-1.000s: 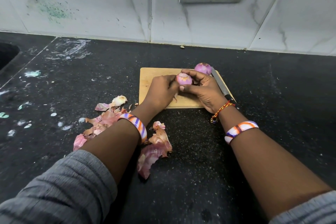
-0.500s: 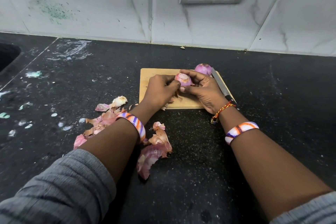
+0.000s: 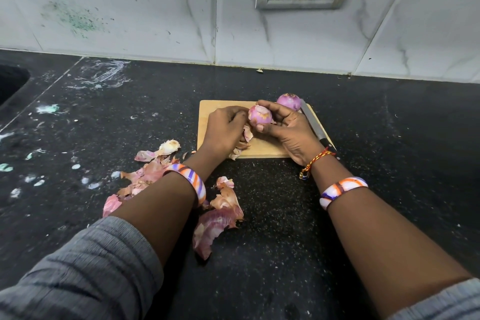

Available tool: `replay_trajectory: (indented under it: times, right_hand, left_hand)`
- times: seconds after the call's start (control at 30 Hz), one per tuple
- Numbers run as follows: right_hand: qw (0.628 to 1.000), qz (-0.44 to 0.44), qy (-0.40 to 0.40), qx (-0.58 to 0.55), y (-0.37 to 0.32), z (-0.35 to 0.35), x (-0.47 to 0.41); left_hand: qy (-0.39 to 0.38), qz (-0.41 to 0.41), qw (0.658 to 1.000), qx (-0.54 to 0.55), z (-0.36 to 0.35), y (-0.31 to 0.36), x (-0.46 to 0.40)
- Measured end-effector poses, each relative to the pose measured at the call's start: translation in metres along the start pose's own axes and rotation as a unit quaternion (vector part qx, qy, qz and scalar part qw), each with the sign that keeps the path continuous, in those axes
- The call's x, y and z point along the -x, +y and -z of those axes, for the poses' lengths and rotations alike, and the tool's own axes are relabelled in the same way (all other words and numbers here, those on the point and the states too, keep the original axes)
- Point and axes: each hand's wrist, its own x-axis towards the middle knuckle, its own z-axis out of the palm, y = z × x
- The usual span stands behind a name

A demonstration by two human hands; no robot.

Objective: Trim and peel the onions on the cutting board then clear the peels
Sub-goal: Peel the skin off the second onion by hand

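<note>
From the head camera, your right hand (image 3: 288,128) cradles a half-peeled onion (image 3: 260,115) just above the cutting board (image 3: 262,149), steadying it while your left hand (image 3: 225,129) pinches loose skin at its side to strip it. A second onion (image 3: 288,102) and the knife (image 3: 315,127) rest along the board's right side, out of your way, and discarded peels (image 3: 155,176) lie on the dark counter (image 3: 389,138) under your left forearm, likely awaiting clearing.

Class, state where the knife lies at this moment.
The knife lies along the cutting board's right edge, beyond the right hand, its blade tip beside the second onion.

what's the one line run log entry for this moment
step: peeling | right hand: holds small purple onion | left hand: pulls papery skin | steel knife: idle on wooden cutting board
</note>
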Motion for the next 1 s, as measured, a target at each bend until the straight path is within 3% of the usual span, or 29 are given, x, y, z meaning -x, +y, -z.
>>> replay_trajectory:
  times: [0.17,0.33,0.43,0.83,1.0]
  right_hand:
    - [1.0,-0.002,-0.009,0.011,0.001,0.0,-0.001]
    - [1.0,0.009,-0.003,0.023,0.003,-0.001,-0.001]
    - [1.0,0.009,-0.005,0.014,0.003,-0.001,-0.002]
    - [0.999,0.001,0.013,0.033,0.003,-0.004,-0.002]
    - [0.999,-0.016,0.0,-0.036,0.002,-0.003,-0.002]
  left_hand:
    - [-0.026,0.016,0.999,0.035,-0.002,-0.001,0.004]
    - [0.066,-0.04,0.997,-0.014,-0.001,-0.003,0.003]
    - [0.089,-0.034,0.995,0.027,0.0,-0.004,0.001]
    - [0.023,0.006,0.998,0.051,0.001,-0.01,-0.003]
    - [0.002,0.015,1.0,0.025,0.0,-0.006,-0.001]
